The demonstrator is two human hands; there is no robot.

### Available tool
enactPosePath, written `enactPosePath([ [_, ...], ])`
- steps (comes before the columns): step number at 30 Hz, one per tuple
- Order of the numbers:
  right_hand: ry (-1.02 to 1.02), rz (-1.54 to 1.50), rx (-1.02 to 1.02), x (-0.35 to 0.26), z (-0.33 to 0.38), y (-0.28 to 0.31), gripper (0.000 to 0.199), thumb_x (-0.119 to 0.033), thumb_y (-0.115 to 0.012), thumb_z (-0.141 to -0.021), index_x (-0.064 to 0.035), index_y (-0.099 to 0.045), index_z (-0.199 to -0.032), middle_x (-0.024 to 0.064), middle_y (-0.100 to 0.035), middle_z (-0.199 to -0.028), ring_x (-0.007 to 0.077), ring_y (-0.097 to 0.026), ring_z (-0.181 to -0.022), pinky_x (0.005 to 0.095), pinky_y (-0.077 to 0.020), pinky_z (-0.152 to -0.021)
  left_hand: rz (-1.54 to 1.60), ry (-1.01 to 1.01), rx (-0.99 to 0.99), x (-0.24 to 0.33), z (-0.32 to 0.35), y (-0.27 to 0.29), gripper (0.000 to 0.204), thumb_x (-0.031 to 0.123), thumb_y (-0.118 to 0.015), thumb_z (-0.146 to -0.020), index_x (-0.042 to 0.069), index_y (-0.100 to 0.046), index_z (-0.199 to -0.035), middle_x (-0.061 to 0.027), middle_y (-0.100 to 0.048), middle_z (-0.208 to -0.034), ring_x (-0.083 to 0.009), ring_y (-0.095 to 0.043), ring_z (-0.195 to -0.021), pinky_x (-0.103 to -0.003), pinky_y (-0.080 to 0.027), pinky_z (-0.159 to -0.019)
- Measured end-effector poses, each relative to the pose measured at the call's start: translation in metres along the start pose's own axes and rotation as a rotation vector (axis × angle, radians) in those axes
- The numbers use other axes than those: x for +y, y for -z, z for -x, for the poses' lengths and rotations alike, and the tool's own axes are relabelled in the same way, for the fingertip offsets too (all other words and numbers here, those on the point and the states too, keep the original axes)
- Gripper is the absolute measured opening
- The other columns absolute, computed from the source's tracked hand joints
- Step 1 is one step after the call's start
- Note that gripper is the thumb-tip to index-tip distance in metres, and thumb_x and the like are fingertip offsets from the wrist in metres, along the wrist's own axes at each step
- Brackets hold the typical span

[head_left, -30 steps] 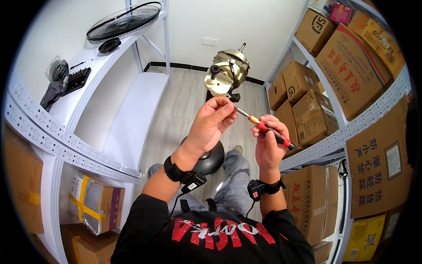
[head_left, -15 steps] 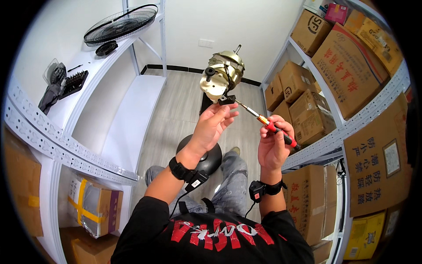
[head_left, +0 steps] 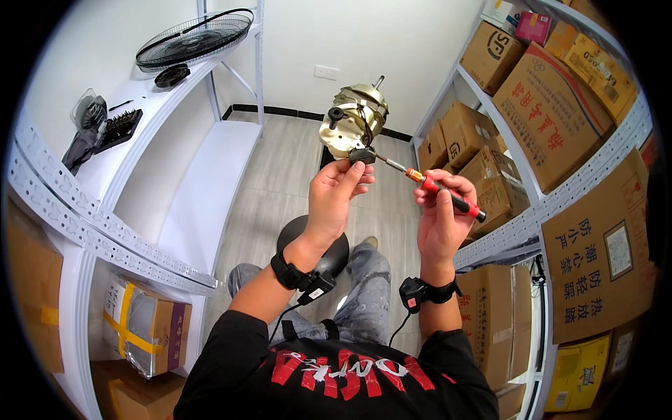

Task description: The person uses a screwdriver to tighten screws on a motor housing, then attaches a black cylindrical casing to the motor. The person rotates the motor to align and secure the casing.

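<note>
A brass-coloured fan motor point(head_left: 341, 137) with a shaft at its top and a black knob on its face stands upright in front of me. At its lower edge sits a small black plastic block point(head_left: 362, 155). My left hand point(head_left: 334, 192) is closed on this block, thumb across its front and fingers behind. My right hand point(head_left: 446, 210) grips a red and black screwdriver point(head_left: 453, 199), whose metal shank slants up to the left. The screwdriver's tip meets the right side of the block; the exact contact spot is too small to make out.
A black round base point(head_left: 329, 255) stands on the floor below the motor. On the left shelf lie a fan grille point(head_left: 194, 42), a black round part point(head_left: 172, 75), a grey fan blade point(head_left: 85, 133) and a black tray point(head_left: 120, 130). Cardboard boxes point(head_left: 553, 112) fill the right shelves.
My left thumb and fingers have closed on the black block from just below it. My right hand has shifted slightly right, and the screwdriver lies a little flatter, its tip still at the block.
</note>
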State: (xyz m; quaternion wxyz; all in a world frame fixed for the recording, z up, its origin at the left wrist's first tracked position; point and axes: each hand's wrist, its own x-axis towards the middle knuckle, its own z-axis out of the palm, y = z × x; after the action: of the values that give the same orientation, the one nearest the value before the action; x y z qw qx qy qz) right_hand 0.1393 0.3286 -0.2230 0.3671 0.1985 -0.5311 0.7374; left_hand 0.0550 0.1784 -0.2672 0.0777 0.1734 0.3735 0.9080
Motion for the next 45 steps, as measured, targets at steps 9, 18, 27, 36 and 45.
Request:
enactPosePath([
  [9,0.036,0.176,-0.005,-0.008,-0.033,-0.021,0.018,-0.001,-0.06,-0.095,0.0003,-0.047,-0.108,0.0218,-0.067,-0.106,0.0244,-0.07,-0.08,0.0351,-0.0581,-0.071,-0.107,-0.024,0.055,0.008,0.001,0.0,0.025,0.023,-0.064,-0.097,0.001,-0.065,-0.107,-0.0089,-0.071,-0.096,-0.0129,-0.069,-0.081,-0.023,-0.054,-0.069],
  [18,0.021,0.265,-0.12,-0.016,-0.044,-0.028,0.016,0.002,-0.059,-0.095,0.0012,-0.048,-0.107,0.0205,-0.067,-0.103,0.0218,-0.07,-0.08,0.0321,-0.0579,-0.069,-0.236,-0.108,0.085,0.008,-0.004,-0.002,0.023,0.025,-0.068,-0.095,0.002,-0.066,-0.09,-0.0071,-0.07,-0.08,-0.0121,-0.066,-0.068,-0.025,-0.053,-0.064],
  [27,-0.036,0.356,-0.158,-0.024,-0.055,-0.034,0.018,0.003,-0.062,-0.094,0.0014,-0.049,-0.106,0.0178,-0.067,-0.101,0.0196,-0.069,-0.08,0.0291,-0.0574,-0.068,-0.243,-0.181,0.107,0.0,-0.005,-0.005,0.022,0.021,-0.069,-0.094,0.0,-0.065,-0.088,-0.0058,-0.069,-0.078,-0.01,-0.065,-0.067,-0.024,-0.052,-0.062],
  [36,-0.044,0.349,-0.196,-0.023,-0.061,-0.043,0.018,0.002,-0.063,-0.093,0.0005,-0.049,-0.104,0.0163,-0.066,-0.1,0.018,-0.069,-0.079,0.0281,-0.0566,-0.067,-0.243,-0.222,0.105,-0.007,-0.006,-0.001,0.021,0.019,-0.07,-0.094,-0.001,-0.065,-0.088,-0.0043,-0.068,-0.079,-0.0075,-0.063,-0.069,-0.022,-0.051,-0.064],
  [45,-0.06,0.43,-0.22,-0.025,-0.065,-0.05,0.019,-0.001,-0.065,-0.093,0.0005,-0.049,-0.103,0.0151,-0.066,-0.098,0.0174,-0.068,-0.079,0.0275,-0.0562,-0.068,-0.261,-0.282,0.08,-0.011,-0.007,0.002,0.022,0.02,-0.069,-0.095,-0.001,-0.064,-0.091,-0.0057,-0.067,-0.081,-0.0094,-0.064,-0.071,-0.023,-0.051,-0.065],
])
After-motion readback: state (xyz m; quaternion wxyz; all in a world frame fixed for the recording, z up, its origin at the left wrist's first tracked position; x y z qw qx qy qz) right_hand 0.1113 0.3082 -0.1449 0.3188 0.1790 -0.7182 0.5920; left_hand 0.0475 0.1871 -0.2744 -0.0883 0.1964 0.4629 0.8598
